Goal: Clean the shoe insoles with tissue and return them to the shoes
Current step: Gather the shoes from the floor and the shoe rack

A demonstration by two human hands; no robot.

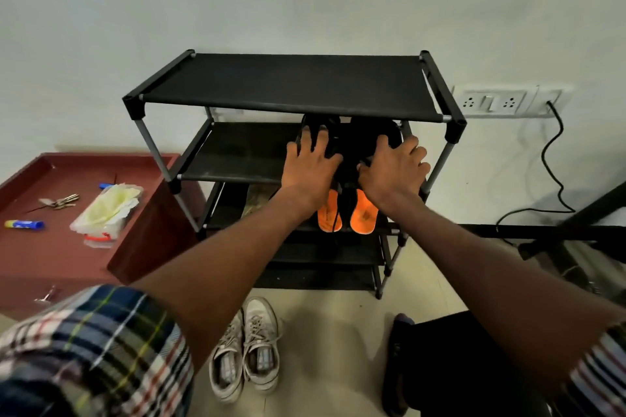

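A pair of black shoes (352, 142) is seen on the second shelf of a black fabric-and-tube shoe rack (291, 85) set against a pale wall. The left hand (310, 162) is laid over the left shoe with its fingers spread and bent down round the upper, and the right hand (394, 166) is laid over the right shoe in the same manner; each shoe appears to be gripped from above. Two orange foam insoles (349, 211) are seen sticking out of the heel ends below the wrists, side by side (a black lace hangs between them). A worn pair of white lace-up sneakers (245, 349) stands on the beige floor in front of the rack. To the left, on a reddish-brown table (40, 261), a clear packet of pale tissue (105, 210), a blue tube (23, 224) and a bunch of keys (59, 201) are laid out.
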